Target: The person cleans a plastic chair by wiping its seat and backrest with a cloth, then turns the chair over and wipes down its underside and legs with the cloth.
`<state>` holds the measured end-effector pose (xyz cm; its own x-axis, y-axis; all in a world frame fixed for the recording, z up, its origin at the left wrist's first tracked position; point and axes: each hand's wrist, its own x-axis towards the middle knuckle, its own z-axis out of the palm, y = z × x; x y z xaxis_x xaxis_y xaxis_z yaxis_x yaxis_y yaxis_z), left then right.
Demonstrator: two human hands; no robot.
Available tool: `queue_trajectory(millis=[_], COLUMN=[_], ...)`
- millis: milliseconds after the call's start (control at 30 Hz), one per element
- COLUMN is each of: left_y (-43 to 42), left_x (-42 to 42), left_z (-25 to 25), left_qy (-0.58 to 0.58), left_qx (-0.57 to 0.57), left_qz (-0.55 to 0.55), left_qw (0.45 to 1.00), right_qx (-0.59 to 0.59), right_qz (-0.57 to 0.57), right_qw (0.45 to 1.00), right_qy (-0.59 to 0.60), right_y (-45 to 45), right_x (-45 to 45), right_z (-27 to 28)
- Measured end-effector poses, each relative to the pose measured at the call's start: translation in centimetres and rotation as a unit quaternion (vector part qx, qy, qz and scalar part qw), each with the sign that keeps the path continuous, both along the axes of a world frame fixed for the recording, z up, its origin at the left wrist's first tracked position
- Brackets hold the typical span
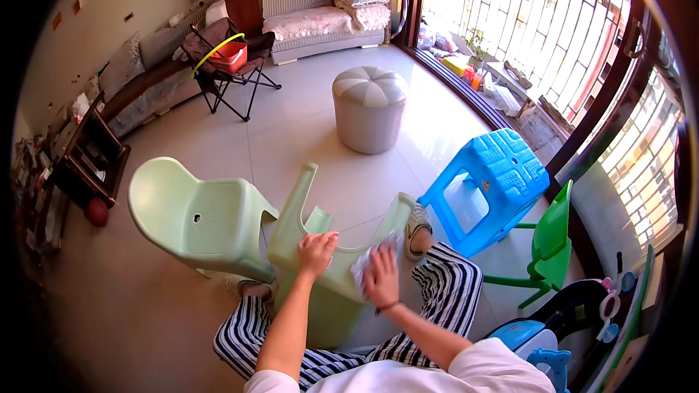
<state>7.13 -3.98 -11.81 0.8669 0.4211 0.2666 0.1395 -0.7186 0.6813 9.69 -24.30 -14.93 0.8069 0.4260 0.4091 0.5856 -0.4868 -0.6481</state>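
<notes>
Between my knees lies a light green plastic chair [320, 302], tipped over with its legs pointing away from me. My left hand [317, 255] grips its upper edge on the left, with the fingers curled. On the right side of the same chair, my right hand [381, 276] presses a pale, crumpled cloth [359, 271] against the surface. Part of the cloth is hidden under the palm. A matching light green chair [218, 215] stands upright to the left, close to the tipped one.
A blue plastic stool [507, 164] and a green chair [551, 247] stand at the right. Farther off are a round padded ottoman [369, 113] and a folding chair [244, 73] holding a red basket [229, 57]. A sofa [306, 11] is at the back, beside barred windows.
</notes>
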Motion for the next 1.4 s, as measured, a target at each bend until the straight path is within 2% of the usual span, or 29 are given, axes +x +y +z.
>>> queue_trajectory(millis=[100,133,167,233,300,400,433,467,533,600,667,767,900,933,1000,1100,1233,1333,1400], left_y=[0.2,0.3,0.4,0.5,0.7,-0.1,-0.6,-1.2,-3.6,-5.2,-5.9,-5.0,-0.8,-0.2,0.7,2.3,5.1,4.9,5.5], left_x=[0.0,-0.1,-0.1,-0.2,-0.1,0.2,0.6,1.0,2.3,3.4,4.0,3.7,2.9,2.6,2.1,2.1,2.0,2.1,2.2], left_z=[0.2,0.2,0.3,0.5,0.7,0.3,0.4,0.4,-0.5,-1.0,-1.0,0.3,2.2,2.8,3.7,4.0,1.6,3.7,3.4], left_qy=[0.003,0.005,0.008,0.017,0.022,0.028,0.043,0.059,0.041,0.024,0.073,0.096,0.192,0.193,0.157,0.197,0.159,0.168,0.189], left_qx=[0.023,0.035,0.047,0.036,0.027,0.056,0.111,0.167,0.173,0.179,0.12,0.096,0.019,0.02,-0.052,-0.096,-0.092,-0.119,-0.144], left_qz=[-0.012,-0.011,-0.011,-0.017,-0.021,-0.016,-0.026,-0.036,-0.053,-0.071,0.021,0.054,0.006,0.007,-0.002,0.004,0.004,0.027,0.033], left_qw=[1.0,0.999,0.999,0.999,0.999,0.998,0.992,0.984,0.983,0.981,0.99,0.989,0.981,0.981,0.986,0.976,0.983,0.978,0.971], right_qx=[0.006,-0.035,-0.076,-0.065,-0.059,0.041,0.073,0.076,0.113,0.126,0.152,0.129,0.079,0.065,0.033,0.027,0.041,0.04,0.03], right_qz=[0.052,0.086,0.121,0.119,0.069,-0.02,-0.056,-0.057,-0.12,-0.114,-0.097,-0.028,0.033,0.056,0.081,0.101,0.043,-0.021,-0.033], right_qw=[0.998,0.995,0.99,0.991,0.996,0.999,0.995,0.995,0.984,0.984,0.982,0.99,0.991,0.994,0.996,0.994,0.994,0.991,0.989], right_qy=[0.036,0.023,0.011,0.022,-0.014,0.003,0.02,0.019,0.061,0.054,0.054,0.056,0.103,0.066,0.013,-0.03,-0.094,-0.129,-0.141], right_y=[-1.5,-1.8,-2.0,-1.6,-1.0,0.5,1.1,1.6,2.3,2.5,2.4,1.1,0.5,0.7,1.1,2.5,6.7,8.9,9.5], right_x=[-7.0,-8.1,-8.6,-6.6,-3.3,3.9,5.7,6.7,8.2,7.7,6.0,1.6,-4.7,-5.5,-6.2,-3.8,4.5,10.6,11.3], right_z=[0.9,1.3,1.5,1.0,0.8,-0.5,-0.4,-0.5,-0.4,-0.8,-0.9,0.1,3.0,3.3,4.1,4.8,6.6,7.5,7.8])
